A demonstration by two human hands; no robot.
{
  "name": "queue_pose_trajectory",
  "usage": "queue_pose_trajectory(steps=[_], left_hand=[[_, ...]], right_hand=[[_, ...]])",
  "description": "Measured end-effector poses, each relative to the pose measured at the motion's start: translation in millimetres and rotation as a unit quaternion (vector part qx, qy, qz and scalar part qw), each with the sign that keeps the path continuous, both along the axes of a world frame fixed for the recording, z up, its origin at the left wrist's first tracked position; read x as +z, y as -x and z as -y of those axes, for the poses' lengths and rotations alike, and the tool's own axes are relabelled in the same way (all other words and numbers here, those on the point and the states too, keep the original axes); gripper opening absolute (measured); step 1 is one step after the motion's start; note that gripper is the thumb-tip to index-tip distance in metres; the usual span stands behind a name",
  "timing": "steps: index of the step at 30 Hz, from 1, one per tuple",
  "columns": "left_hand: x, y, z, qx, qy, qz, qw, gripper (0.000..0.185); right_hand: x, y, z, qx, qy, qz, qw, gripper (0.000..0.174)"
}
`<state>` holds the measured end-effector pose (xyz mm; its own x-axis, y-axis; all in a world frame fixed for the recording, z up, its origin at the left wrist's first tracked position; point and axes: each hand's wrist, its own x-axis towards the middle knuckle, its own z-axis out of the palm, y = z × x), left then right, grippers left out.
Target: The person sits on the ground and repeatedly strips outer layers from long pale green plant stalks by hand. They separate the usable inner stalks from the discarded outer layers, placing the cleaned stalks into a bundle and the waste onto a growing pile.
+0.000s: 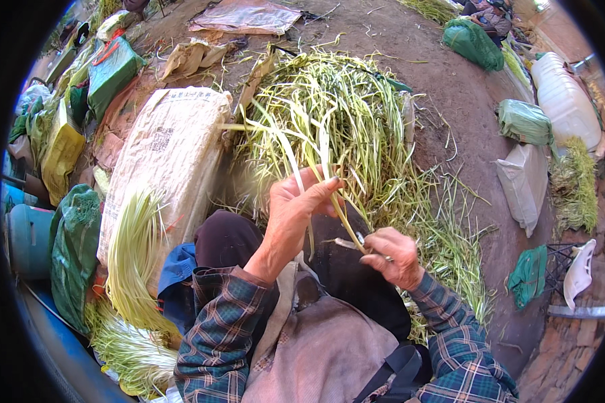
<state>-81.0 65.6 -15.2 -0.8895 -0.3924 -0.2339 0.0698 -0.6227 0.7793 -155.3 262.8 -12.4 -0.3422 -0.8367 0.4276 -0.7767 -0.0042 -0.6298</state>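
My left hand (297, 216) grips a pale green leafy stalk (323, 151) between thumb and fingers, its long leaves fanning out upward. At the stalk's lower end, my right hand (393, 257) pinches the base, with a small bit of metal showing between the fingers; what it belongs to is hidden. Beyond both hands lies a large heap of loose green leaves and stalks (343, 106). A bundle of long, pale yellow-green stems (133, 262) lies to the left, over the near end of a white woven sack package (176, 126). More white and green stems (131, 347) lie below it.
Green woven sacks (75, 252), a yellow one (63, 156) and a blue container (27, 239) stand at left. To the right are a white plastic jug (564, 95), a white bag (524, 181) and a green bag (527, 277). Another person (494, 22) sits at the upper right.
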Motion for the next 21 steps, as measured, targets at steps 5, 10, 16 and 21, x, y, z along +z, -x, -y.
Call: queue_pose_trajectory(steps=[5, 10, 16, 21], left_hand=[[5, -4, 1, -0.064, -0.006, -0.006, 0.998, 0.017], [4, -10, -3, -0.085, -0.04, 0.028, 0.995, 0.018], [18, -29, 4, -0.156, -0.043, 0.006, 0.987, 0.021], [24, -39, 11, -0.111, -0.067, -0.007, 0.992, 0.027]], right_hand=[[1, 30, 19, -0.059, -0.061, 0.336, 0.938, 0.025], [-46, 78, 94, -0.013, -0.111, 0.057, 0.992, 0.038], [-84, 174, 120, -0.082, -0.225, 0.23, 0.943, 0.046], [-95, 197, 69, -0.283, -0.447, -0.002, 0.849, 0.027]])
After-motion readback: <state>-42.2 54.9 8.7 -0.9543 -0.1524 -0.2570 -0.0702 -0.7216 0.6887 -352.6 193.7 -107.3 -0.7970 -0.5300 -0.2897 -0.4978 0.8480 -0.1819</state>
